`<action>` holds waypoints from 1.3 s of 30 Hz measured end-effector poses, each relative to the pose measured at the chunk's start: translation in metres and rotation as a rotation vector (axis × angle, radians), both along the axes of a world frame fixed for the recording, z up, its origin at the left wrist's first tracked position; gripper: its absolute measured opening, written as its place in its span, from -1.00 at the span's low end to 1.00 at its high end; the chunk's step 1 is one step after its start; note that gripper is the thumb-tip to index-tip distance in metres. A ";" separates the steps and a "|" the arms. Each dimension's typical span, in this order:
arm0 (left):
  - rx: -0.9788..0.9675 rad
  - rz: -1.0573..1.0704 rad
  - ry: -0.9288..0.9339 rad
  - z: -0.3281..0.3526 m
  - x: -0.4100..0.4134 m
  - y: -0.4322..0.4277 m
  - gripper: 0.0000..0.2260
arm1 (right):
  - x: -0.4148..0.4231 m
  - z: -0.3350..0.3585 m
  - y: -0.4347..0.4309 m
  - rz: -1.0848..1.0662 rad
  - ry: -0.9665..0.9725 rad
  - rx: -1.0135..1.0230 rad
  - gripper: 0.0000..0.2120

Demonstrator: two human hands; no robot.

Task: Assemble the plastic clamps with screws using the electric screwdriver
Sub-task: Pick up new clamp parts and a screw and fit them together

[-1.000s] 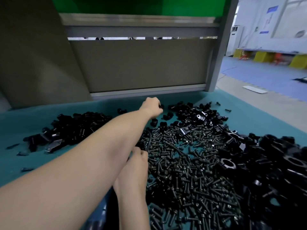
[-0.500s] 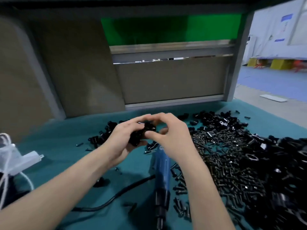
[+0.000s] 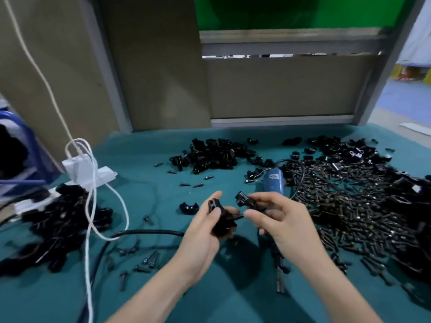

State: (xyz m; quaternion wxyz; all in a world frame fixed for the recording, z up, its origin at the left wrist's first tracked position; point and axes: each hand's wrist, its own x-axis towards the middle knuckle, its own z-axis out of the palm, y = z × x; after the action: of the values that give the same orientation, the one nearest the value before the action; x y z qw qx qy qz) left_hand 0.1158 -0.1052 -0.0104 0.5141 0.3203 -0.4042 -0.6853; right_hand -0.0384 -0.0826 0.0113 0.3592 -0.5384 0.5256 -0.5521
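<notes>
Both hands are drawing apart where, half a second ago, they were meeting on one black part; now each is carrying its own piece, nearer the desk's near edge. The left hand [image 3: 205, 231] is gripping a black clamp half [image 3: 215, 204], fingers curled round it, with more black plastic bunched in the palm that blur is keeping me from sorting out. The right hand [image 3: 279, 217] is pinching a second clamp half [image 3: 242, 198] between thumb and fingertips. The two pieces are hovering close together, seemingly not touching, above the teal desk mat [image 3: 163, 287].

The step in hand looks to be mating the halves before any screw goes in. Doing it well is likely meaning turning the curved faces toward each other and lining up the screw holes, while holding each piece by its outer flanks so the holes are staying clear.

The screw heap [image 3: 338, 206] is lying along the desk's right side. The blue electric screwdriver [image 3: 273, 180] is lying just beyond the right hand, its bit end pointing at the near edge. That hand is therefore best placed to fetch both while the left is squeezing the pair together. Loose clamp parts [image 3: 210, 155] are waiting toward the far edge.
</notes>
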 end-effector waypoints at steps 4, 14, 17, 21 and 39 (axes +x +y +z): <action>-0.048 -0.064 -0.020 -0.007 -0.001 0.005 -0.68 | 0.006 -0.006 0.005 -0.009 -0.049 -0.017 -0.78; 0.018 -0.007 -0.034 -0.007 0.006 0.000 -0.72 | 0.005 -0.006 0.022 -0.028 -0.097 -0.052 -0.73; 0.003 -0.035 0.006 -0.006 0.006 0.001 -0.78 | 0.010 -0.007 0.023 0.014 -0.115 -0.050 -0.75; -0.109 -0.056 -0.053 -0.005 0.009 -0.001 -0.87 | 0.007 -0.004 0.023 0.060 -0.165 -0.015 -0.74; -0.367 0.054 -0.305 -0.007 0.008 0.004 -0.77 | 0.003 -0.009 0.023 0.011 0.047 -0.013 -0.67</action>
State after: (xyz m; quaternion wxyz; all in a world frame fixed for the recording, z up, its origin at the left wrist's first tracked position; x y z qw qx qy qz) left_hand 0.1234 -0.1017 -0.0169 0.5147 0.3321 -0.5863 -0.5301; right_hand -0.0357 -0.0597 0.0022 0.3463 -0.5565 0.5274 -0.5406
